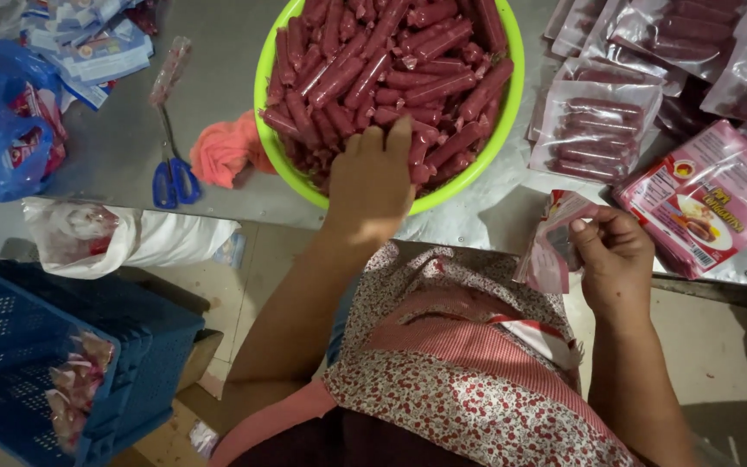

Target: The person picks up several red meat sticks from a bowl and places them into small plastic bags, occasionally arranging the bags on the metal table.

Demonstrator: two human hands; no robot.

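The left hand [372,177] is reaching over the rim of a round lime-green plastic basin [469,173], fingers curling loosely onto glossy red sausages [391,60] piled inside. The right hand [614,258] is pinching a crinkly pink plastic pouch [551,251] at the dull metal tabletop [218,52] edge. Blue-handled scissors [173,177] are lying near a soft orange cloth [222,149].

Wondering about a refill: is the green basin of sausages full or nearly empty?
Full. Red sausages heap above the green basin rim, and the left hand rests on the pile.
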